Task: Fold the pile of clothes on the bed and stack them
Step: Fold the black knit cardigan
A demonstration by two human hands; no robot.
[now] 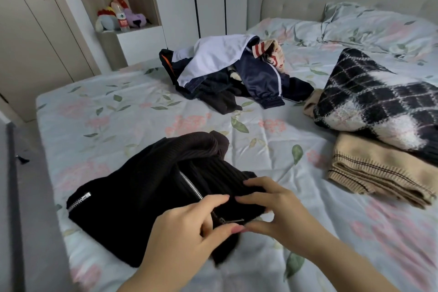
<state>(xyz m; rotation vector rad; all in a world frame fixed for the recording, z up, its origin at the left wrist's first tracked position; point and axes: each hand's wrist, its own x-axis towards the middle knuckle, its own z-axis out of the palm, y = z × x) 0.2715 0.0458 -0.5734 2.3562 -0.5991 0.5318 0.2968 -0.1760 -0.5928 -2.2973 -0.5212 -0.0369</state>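
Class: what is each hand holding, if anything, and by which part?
The left hand and right hand both pinch the black zip-up knit at its near edge, where the zipper ends.

Both hands [237, 216] pinch black zip sweater [142, 197] (on bed [118, 114]).

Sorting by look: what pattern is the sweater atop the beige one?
The sweater is black-and-white argyle; head view.
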